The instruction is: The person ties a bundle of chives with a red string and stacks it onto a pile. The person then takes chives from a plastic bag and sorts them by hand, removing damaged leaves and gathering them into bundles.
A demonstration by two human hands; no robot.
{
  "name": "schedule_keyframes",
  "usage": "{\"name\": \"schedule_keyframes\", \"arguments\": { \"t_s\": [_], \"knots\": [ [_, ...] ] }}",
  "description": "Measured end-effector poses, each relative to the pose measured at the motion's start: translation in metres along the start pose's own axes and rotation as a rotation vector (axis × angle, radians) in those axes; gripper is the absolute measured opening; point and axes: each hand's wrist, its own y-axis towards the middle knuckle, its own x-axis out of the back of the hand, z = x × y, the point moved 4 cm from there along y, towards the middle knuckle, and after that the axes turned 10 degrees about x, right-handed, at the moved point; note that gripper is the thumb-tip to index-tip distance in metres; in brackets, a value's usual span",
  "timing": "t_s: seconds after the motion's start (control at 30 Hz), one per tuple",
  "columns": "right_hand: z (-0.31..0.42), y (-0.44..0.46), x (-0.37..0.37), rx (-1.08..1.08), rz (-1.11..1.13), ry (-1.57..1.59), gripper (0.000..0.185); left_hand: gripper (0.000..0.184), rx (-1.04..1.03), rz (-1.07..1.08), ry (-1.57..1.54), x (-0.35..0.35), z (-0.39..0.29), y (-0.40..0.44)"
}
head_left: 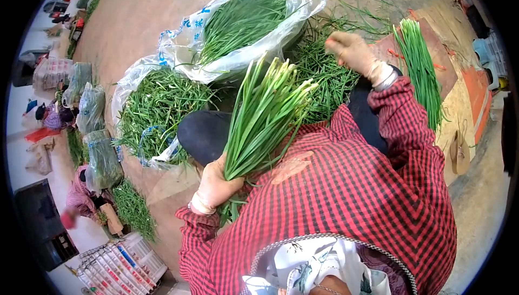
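My left hand (217, 185), in a thin pale glove, is closed round the leafy lower part of a bunch of garlic chives (265, 114). The bunch tilts up over my lap, its pale cut ends pointing away from me. My right hand (354, 54), gloved too, is raised over a heap of loose chive leaves (319, 76), apart from the bunch. Its fingers are curled together, slightly blurred, with a reddish spot at the tips; what they hold I cannot make out. To its right a neat chive bundle (419, 73) lies on a board (446, 79).
An open plastic bag of chives (246, 22) stands ahead, beside a bag of loose leaves (162, 98). Red ties (439, 67) lie by the bundle. At left are filled bags (102, 160), a crate stack (121, 265) and a co-worker (81, 195). A sandal (459, 152) lies right.
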Motion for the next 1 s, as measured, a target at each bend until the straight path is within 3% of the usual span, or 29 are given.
{"name": "schedule_keyframes", "arguments": {
  "t_s": [0.07,0.13,0.17,0.2,0.27,0.53,0.7,0.77,1.0],
  "knots": [
    [-0.027,0.002,0.012,0.291,-0.059,-0.317,0.030,0.049,-0.031,-0.017,0.012,0.002,0.006,0.001],
    [0.037,-0.019,-0.006,0.633,-0.129,-0.506,0.040,0.052,-0.048,-0.025,0.030,0.004,0.004,0.003],
    [0.061,-0.025,-0.017,0.605,-0.036,-0.409,0.042,0.056,-0.066,-0.037,0.050,0.004,0.003,0.005],
    [0.088,-0.037,-0.029,0.768,-0.087,-0.504,0.043,0.056,-0.062,-0.038,0.046,0.003,0.000,0.006],
    [0.113,-0.046,-0.054,0.916,0.032,-0.513,0.039,0.057,-0.068,-0.023,0.085,0.002,-0.007,0.007],
    [0.118,-0.046,-0.090,0.928,0.371,-0.512,0.015,0.064,-0.059,-0.056,0.307,0.007,-0.011,0.000],
    [0.112,-0.060,-0.091,0.917,0.401,-0.679,0.009,0.072,-0.283,-0.351,0.764,0.017,-0.030,-0.007],
    [0.105,-0.065,-0.096,0.866,0.466,-0.776,0.008,0.079,-0.311,-0.445,1.004,0.021,-0.039,-0.010],
    [0.109,-0.081,-0.100,0.881,0.497,-0.737,0.018,0.078,-0.368,-0.548,1.210,0.031,-0.041,-0.014]
  ]
}}
